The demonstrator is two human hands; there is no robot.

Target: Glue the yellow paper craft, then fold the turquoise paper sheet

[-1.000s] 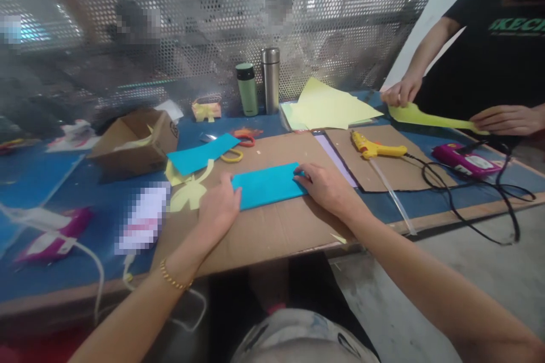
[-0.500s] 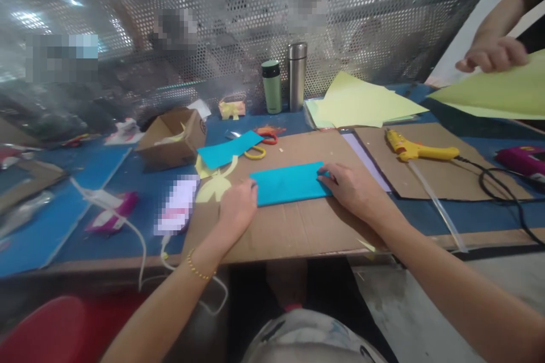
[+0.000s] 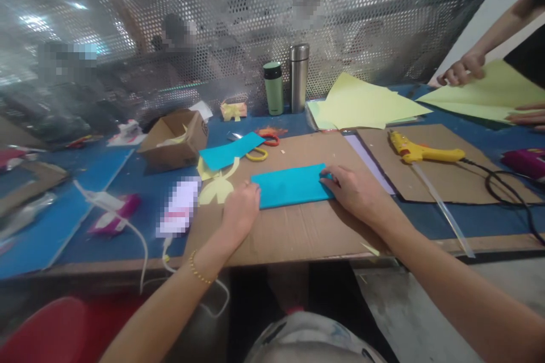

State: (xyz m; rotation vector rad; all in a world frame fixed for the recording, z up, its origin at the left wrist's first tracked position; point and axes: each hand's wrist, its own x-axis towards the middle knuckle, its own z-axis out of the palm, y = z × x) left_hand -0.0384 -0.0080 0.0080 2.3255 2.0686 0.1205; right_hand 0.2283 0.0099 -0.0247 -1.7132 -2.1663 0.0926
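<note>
Because the blue table (image 3: pixel 409 224) bears so much, we start with it and with the large cardboard (image 3: pixel 293 238) lying at its near edge, which serves us as a work mat. The blue sheet (image 3: pixel 292 186) lies flat on that cardboard, long side across us, and looks folded, though we cannot be sure. Our right hand (image 3: pixel 351 187) pinches its far right corner between thumb and forefinger; our left hand (image 3: pixel 242 212) has its fingers curled against the left end, and whether they pinch or merely press we cannot tell.

We judge the step in hand to be lining up and steadying the blue sheet. The next move, to our mind, calls for a firm left end, a light right pinch and edges kept even.

Against a second ago, our whole view has swung left, so the table sits further right in the picture. Beyond its right end, a co-worker's yellow paper (image 3: pixel 489 93), then a narrow curled band, now shows broad and open beneath a co-worker's hand (image 3: pixel 464 70). Our blue sheet keeps its place on the cardboard. Smaller things have not moved either: the glue gun (image 3: pixel 426 153), the blue strip (image 3: pixel 232 151) and the scissors (image 3: pixel 255 158).
</note>
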